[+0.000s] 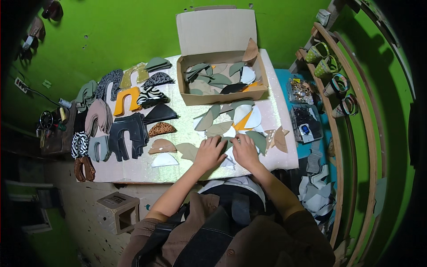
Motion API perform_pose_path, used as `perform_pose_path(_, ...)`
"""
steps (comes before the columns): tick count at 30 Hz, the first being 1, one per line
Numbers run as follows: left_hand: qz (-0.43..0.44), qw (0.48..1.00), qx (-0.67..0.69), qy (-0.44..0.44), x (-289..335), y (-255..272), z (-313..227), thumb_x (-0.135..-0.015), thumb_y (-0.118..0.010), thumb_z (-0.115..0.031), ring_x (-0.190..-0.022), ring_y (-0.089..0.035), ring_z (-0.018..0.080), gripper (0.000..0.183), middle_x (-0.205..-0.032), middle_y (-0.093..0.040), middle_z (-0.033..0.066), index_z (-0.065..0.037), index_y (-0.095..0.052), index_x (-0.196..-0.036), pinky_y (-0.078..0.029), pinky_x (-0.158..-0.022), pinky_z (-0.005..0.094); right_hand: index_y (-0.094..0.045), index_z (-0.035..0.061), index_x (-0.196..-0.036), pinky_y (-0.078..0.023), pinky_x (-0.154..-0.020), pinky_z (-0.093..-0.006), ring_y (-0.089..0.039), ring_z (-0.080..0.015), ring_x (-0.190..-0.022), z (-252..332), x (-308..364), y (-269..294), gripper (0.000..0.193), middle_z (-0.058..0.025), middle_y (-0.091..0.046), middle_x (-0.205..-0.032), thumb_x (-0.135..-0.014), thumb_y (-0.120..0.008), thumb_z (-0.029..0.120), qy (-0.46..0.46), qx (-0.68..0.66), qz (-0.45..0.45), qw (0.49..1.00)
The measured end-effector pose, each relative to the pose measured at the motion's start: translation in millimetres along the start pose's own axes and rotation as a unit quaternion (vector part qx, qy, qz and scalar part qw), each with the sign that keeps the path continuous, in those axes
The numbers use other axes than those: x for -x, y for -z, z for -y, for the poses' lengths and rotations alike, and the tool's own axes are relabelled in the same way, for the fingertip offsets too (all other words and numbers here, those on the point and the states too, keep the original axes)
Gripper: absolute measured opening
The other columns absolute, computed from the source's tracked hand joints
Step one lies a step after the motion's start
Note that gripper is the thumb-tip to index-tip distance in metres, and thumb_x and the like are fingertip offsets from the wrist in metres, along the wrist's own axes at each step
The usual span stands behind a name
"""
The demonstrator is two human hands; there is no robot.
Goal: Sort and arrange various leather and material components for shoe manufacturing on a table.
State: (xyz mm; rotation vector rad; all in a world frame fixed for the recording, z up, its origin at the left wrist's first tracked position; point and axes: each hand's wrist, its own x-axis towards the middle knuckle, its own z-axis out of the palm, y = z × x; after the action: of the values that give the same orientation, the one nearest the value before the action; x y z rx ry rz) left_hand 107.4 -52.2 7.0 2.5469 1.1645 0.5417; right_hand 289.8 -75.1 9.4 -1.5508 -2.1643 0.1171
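Note:
Both my hands are over a loose pile of flat, curved shoe-upper pieces on the table. My left hand lies palm down with its fingers apart, on the near side of the pile. Close beside it, my right hand also has its fingers spread on the pieces. A dark green piece lies between the two hands, touched by the fingertips. Around them are tan pieces, a white piece, an orange piece and a green piece. What lies beneath my palms is hidden.
An open cardboard box of similar pieces stands behind the pile. At left lie stacks of U-shaped pieces and half-round pieces. On the right, a wooden rack holds small shoes, beside plastic-wrapped parts. A wooden stool stands below.

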Motion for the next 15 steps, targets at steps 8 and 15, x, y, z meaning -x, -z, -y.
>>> perform_pose_path(8,-0.017,0.995,-0.075,0.070,-10,-7,-12,-0.068,-0.072,-0.037,-0.109,-0.046,0.0323,0.076,-0.127,-0.043,0.0158,-0.012,-0.039,-0.133,-0.038,-0.088,0.0406,-0.058,0.0079,-0.099,-0.041,-0.077,-0.0395,-0.051,-0.0279,-0.092,-28,1,14,0.027,-0.0099,-0.052,-0.095,-0.074,-0.063,0.017,0.043,-0.054,0.062,0.996)
perform_pose_path(15,-0.105,0.978,-0.099,0.148,-9,-7,-8,-0.073,-0.067,-0.023,-0.103,-0.049,0.0290,0.056,-0.119,-0.049,0.0136,-0.010,-0.047,-0.124,-0.039,-0.085,0.0389,-0.061,0.0107,-0.097,-0.039,-0.083,-0.0388,-0.049,-0.0265,-0.098,-33,5,17,0.027,-0.0073,-0.052,-0.100,-0.071,-0.063,0.017,0.159,-0.096,0.136,0.973)
